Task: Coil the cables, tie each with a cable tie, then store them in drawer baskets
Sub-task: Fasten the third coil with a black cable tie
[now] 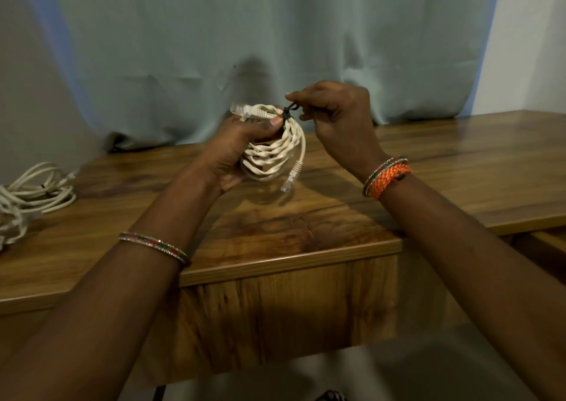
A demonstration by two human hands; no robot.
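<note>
My left hand (239, 149) grips a coiled white network cable (275, 152) above the wooden table (306, 226), thumb pressed on the top of the coil. One clear plug sticks out at the upper left of the coil and another hangs below it. A black cable tie (288, 113) wraps the top of the coil. My right hand (333, 115) pinches the free end of that tie between thumb and fingers, just right of the coil.
A loose bundle of white cables (27, 195) lies on the table at the far left edge. A grey-green curtain (275, 48) hangs behind the table. The table's front edge and a wooden panel below it face me.
</note>
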